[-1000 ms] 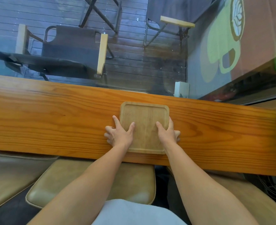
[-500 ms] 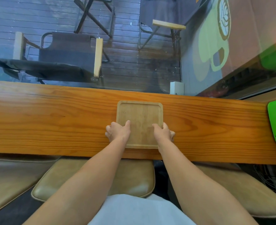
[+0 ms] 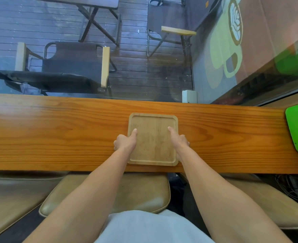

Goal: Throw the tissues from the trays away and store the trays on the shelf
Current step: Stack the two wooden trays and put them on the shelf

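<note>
Left hand (image 3: 125,142) and right hand (image 3: 179,141) grip the tray (image 3: 153,142); curled fingers hidden beneath.

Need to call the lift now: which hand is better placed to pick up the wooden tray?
Neither alone: left hand and right hand grip opposite sides of the wooden tray, thumbs on top. Probably lift with both.

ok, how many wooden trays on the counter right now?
1. The wooden tray sits on the counter, gripped at its sides by the left hand and right hand. Trays stacked beneath would be hidden.
</note>
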The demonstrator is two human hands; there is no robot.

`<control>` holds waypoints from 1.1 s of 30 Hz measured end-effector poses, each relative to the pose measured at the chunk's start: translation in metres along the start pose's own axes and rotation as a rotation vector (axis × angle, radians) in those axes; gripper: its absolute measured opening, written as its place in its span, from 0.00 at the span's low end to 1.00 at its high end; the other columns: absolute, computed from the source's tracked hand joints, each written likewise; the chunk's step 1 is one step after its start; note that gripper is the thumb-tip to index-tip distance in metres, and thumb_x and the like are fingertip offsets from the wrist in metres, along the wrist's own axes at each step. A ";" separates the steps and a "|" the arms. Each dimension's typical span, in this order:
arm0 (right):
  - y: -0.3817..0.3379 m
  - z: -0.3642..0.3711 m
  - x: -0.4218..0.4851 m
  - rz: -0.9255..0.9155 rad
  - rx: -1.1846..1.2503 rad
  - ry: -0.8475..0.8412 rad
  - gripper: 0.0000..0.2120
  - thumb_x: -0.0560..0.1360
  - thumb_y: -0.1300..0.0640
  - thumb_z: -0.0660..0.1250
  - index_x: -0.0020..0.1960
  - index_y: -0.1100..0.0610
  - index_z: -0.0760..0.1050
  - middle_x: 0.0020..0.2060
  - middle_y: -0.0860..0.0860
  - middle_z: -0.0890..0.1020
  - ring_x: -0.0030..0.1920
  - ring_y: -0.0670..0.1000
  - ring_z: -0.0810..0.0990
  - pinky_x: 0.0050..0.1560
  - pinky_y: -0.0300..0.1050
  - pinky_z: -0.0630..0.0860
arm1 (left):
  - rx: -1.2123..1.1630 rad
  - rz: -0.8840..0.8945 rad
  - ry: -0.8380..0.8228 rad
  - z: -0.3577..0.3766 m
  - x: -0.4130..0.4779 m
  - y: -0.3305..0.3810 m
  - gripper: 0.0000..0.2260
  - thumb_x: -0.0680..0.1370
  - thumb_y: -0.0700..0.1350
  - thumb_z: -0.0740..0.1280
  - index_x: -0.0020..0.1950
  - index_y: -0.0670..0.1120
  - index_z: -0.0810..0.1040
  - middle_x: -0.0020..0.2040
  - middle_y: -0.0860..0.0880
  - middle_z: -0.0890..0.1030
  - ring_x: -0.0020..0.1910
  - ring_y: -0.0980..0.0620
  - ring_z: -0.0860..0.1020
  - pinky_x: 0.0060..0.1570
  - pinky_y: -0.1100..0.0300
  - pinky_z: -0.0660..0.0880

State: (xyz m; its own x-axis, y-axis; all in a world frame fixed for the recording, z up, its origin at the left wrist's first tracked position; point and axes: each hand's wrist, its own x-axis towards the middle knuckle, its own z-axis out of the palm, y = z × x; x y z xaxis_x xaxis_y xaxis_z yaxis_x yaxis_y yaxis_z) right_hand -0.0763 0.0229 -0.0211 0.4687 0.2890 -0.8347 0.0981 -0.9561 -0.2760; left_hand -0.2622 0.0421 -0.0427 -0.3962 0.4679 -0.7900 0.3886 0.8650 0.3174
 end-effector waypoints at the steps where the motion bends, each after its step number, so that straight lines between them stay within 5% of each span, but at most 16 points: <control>1: 0.000 0.000 -0.001 0.011 0.034 -0.002 0.43 0.74 0.30 0.58 0.79 0.56 0.51 0.77 0.58 0.56 0.73 0.63 0.59 0.70 0.62 0.61 | -0.007 0.006 -0.016 -0.002 0.000 0.000 0.34 0.76 0.66 0.64 0.68 0.40 0.73 0.65 0.40 0.77 0.62 0.38 0.76 0.56 0.47 0.76; 8: 0.003 -0.001 -0.005 -0.006 0.124 -0.017 0.40 0.76 0.36 0.61 0.77 0.56 0.48 0.73 0.60 0.63 0.69 0.63 0.66 0.65 0.59 0.67 | -0.044 0.082 -0.103 -0.013 -0.004 0.004 0.32 0.79 0.63 0.63 0.71 0.39 0.70 0.67 0.40 0.76 0.65 0.38 0.75 0.61 0.46 0.76; 12: 0.005 -0.010 -0.013 -0.038 0.143 -0.044 0.39 0.75 0.38 0.66 0.74 0.54 0.50 0.71 0.59 0.66 0.62 0.60 0.71 0.63 0.58 0.70 | -0.043 0.148 -0.148 -0.021 -0.008 0.010 0.32 0.76 0.66 0.66 0.64 0.39 0.77 0.61 0.42 0.80 0.60 0.40 0.78 0.59 0.45 0.78; 14: 0.007 -0.013 -0.022 -0.061 0.157 -0.056 0.43 0.74 0.38 0.67 0.78 0.52 0.47 0.74 0.58 0.63 0.67 0.61 0.69 0.66 0.60 0.68 | -0.044 0.191 -0.169 -0.024 -0.014 0.016 0.32 0.73 0.68 0.66 0.59 0.40 0.79 0.58 0.42 0.81 0.56 0.41 0.80 0.58 0.43 0.79; 17: 0.008 -0.022 -0.035 -0.062 0.246 -0.075 0.48 0.73 0.37 0.69 0.80 0.52 0.44 0.77 0.56 0.59 0.73 0.62 0.63 0.69 0.61 0.65 | -0.007 0.242 -0.189 -0.027 -0.024 0.029 0.38 0.70 0.71 0.67 0.64 0.41 0.76 0.60 0.42 0.79 0.58 0.39 0.79 0.58 0.41 0.78; 26: 0.020 -0.082 -0.059 -0.084 0.358 -0.072 0.49 0.74 0.37 0.67 0.80 0.54 0.42 0.78 0.58 0.58 0.74 0.63 0.61 0.70 0.64 0.65 | 0.032 0.443 -0.359 -0.012 -0.069 0.052 0.35 0.68 0.72 0.67 0.62 0.47 0.76 0.54 0.46 0.82 0.53 0.42 0.81 0.56 0.41 0.79; 30: 0.047 -0.118 -0.075 -0.136 0.400 -0.046 0.49 0.75 0.34 0.65 0.80 0.56 0.42 0.79 0.56 0.55 0.76 0.60 0.58 0.73 0.59 0.60 | 0.063 0.525 -0.431 0.001 -0.105 0.062 0.34 0.69 0.71 0.67 0.63 0.46 0.77 0.52 0.48 0.83 0.50 0.45 0.81 0.47 0.48 0.80; 33: 0.071 -0.147 -0.088 -0.238 0.491 0.011 0.48 0.73 0.36 0.68 0.80 0.58 0.48 0.77 0.56 0.61 0.74 0.59 0.63 0.70 0.54 0.64 | 0.074 0.564 -0.483 0.008 -0.135 0.064 0.35 0.67 0.72 0.68 0.62 0.46 0.77 0.51 0.47 0.83 0.48 0.46 0.82 0.40 0.52 0.78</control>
State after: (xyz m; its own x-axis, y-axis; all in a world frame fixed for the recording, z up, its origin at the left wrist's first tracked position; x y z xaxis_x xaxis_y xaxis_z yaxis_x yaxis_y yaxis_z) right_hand 0.0182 -0.0771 0.1031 0.4928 0.4920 -0.7177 -0.2178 -0.7288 -0.6492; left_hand -0.1768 0.0331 0.0797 0.2833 0.6905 -0.6656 0.4863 0.4947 0.7203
